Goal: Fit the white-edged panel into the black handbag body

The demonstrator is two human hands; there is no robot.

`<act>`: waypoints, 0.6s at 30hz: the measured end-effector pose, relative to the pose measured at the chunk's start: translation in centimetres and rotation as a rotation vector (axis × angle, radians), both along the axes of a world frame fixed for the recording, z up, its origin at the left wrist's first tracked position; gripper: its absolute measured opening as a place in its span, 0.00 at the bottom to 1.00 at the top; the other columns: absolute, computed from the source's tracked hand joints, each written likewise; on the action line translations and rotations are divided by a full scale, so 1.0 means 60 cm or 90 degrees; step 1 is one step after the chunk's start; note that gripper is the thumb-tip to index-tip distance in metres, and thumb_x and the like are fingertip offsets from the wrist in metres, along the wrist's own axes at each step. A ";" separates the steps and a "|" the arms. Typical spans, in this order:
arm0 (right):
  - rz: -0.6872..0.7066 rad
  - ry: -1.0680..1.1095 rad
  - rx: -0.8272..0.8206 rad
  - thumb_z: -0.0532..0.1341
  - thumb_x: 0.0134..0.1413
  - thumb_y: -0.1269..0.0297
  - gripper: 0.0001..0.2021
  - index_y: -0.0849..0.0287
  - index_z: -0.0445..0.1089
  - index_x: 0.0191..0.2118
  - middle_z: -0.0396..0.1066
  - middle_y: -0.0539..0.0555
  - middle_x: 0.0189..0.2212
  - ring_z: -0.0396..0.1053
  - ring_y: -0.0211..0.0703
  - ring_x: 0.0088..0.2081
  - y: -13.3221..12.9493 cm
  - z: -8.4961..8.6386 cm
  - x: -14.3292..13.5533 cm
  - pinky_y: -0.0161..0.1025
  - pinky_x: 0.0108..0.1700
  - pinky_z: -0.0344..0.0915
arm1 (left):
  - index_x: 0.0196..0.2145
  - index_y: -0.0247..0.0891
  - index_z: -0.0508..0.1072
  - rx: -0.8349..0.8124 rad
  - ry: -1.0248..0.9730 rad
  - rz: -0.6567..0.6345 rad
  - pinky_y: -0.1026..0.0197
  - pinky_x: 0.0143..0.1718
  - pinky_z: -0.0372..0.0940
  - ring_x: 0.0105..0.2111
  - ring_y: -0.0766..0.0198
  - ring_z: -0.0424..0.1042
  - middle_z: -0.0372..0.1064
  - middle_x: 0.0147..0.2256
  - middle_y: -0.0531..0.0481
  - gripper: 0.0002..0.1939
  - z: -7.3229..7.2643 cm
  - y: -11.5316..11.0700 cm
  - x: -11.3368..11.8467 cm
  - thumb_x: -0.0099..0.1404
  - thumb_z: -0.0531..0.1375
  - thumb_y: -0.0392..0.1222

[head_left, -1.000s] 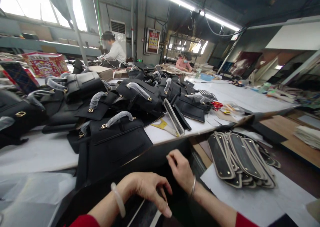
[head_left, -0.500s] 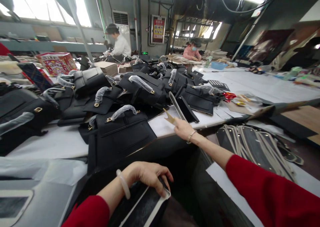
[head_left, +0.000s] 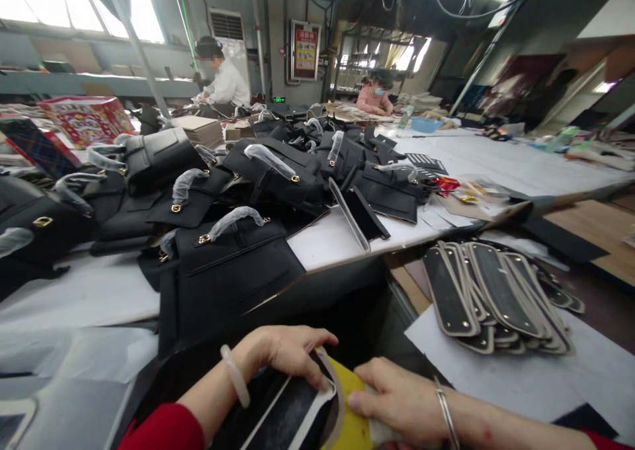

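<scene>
My left hand point(head_left: 285, 356), with a pale bangle on the wrist, grips the end of a black bag-base panel with a cream edge point(head_left: 288, 413) at the bottom of the view. My right hand point(head_left: 397, 400), wearing a thin metal bracelet, holds a yellow card tool point(head_left: 350, 420) pressed against that panel's rounded end. Both hands are close together in front of a large black bag body point(head_left: 223, 278) that hangs over the table's front edge.
Many black handbags with wrapped handles point(head_left: 278, 179) are piled across the white table point(head_left: 89, 298). A stack of cream-edged black base panels point(head_left: 491, 298) lies to the right. Two people work at the far end; a red patterned box point(head_left: 86, 119) stands far left.
My right hand reached out to the table, picked up the yellow card tool and brought it back to the panel. My left hand took hold of the panel's end.
</scene>
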State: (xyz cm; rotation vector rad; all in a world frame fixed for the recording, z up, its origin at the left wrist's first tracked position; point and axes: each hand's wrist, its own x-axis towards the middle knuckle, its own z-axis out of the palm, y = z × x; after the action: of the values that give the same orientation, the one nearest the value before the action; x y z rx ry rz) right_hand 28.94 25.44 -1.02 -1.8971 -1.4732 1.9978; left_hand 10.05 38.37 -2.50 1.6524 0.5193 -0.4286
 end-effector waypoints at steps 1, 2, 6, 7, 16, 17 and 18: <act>-0.001 -0.003 -0.004 0.54 0.56 0.64 0.06 0.60 0.64 0.32 0.64 0.46 0.15 0.54 0.31 0.09 0.003 0.001 -0.004 0.26 0.08 0.52 | 0.66 0.29 0.56 0.007 0.000 -0.001 0.42 0.55 0.62 0.53 0.37 0.70 0.69 0.56 0.31 0.55 0.001 0.001 -0.001 0.45 0.72 0.51; 0.000 -0.006 -0.009 0.54 0.56 0.64 0.06 0.60 0.64 0.32 0.64 0.46 0.15 0.55 0.32 0.09 0.005 0.002 -0.005 0.26 0.08 0.53 | 0.66 0.29 0.55 0.012 -0.001 -0.003 0.43 0.56 0.62 0.53 0.37 0.70 0.68 0.56 0.31 0.55 0.002 0.002 -0.001 0.45 0.72 0.51; 0.004 -0.028 -0.007 0.54 0.57 0.62 0.08 0.60 0.65 0.34 0.64 0.46 0.16 0.56 0.33 0.10 0.006 0.003 -0.003 0.27 0.09 0.54 | 0.67 0.30 0.54 0.023 -0.008 -0.008 0.47 0.57 0.62 0.54 0.40 0.69 0.66 0.58 0.32 0.55 -0.001 0.004 -0.001 0.46 0.71 0.50; 0.003 -0.034 0.000 0.54 0.56 0.62 0.08 0.60 0.66 0.34 0.64 0.47 0.16 0.56 0.33 0.10 0.004 0.002 -0.002 0.27 0.10 0.55 | 0.67 0.30 0.54 0.021 -0.011 -0.007 0.47 0.56 0.62 0.53 0.41 0.70 0.67 0.57 0.33 0.55 -0.003 0.004 -0.001 0.46 0.71 0.50; -0.044 -0.047 -0.014 0.56 0.55 0.59 0.09 0.59 0.67 0.32 0.64 0.47 0.16 0.57 0.32 0.13 0.001 0.008 -0.020 0.27 0.14 0.48 | 0.68 0.31 0.51 -0.004 -0.012 0.007 0.52 0.48 0.66 0.48 0.45 0.72 0.70 0.53 0.36 0.59 -0.013 0.003 -0.003 0.45 0.68 0.57; -0.050 -0.047 -0.015 0.57 0.55 0.59 0.09 0.59 0.66 0.31 0.64 0.47 0.17 0.57 0.32 0.13 0.002 0.012 -0.023 0.27 0.14 0.47 | 0.68 0.31 0.51 -0.006 -0.012 0.010 0.53 0.47 0.66 0.48 0.45 0.72 0.70 0.54 0.36 0.59 -0.014 0.003 -0.004 0.44 0.68 0.57; -0.056 -0.045 -0.024 0.57 0.54 0.60 0.08 0.59 0.66 0.31 0.65 0.47 0.17 0.57 0.32 0.14 0.003 0.015 -0.025 0.27 0.15 0.46 | 0.68 0.31 0.51 -0.010 -0.015 0.012 0.53 0.47 0.66 0.48 0.45 0.71 0.70 0.54 0.36 0.59 -0.015 0.003 -0.005 0.44 0.68 0.57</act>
State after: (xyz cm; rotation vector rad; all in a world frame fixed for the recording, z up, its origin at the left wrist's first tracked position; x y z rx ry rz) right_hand 27.43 25.64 -0.11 -2.0292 -1.3502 1.9536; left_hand 9.76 38.54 -3.43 1.6348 0.5132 -0.3981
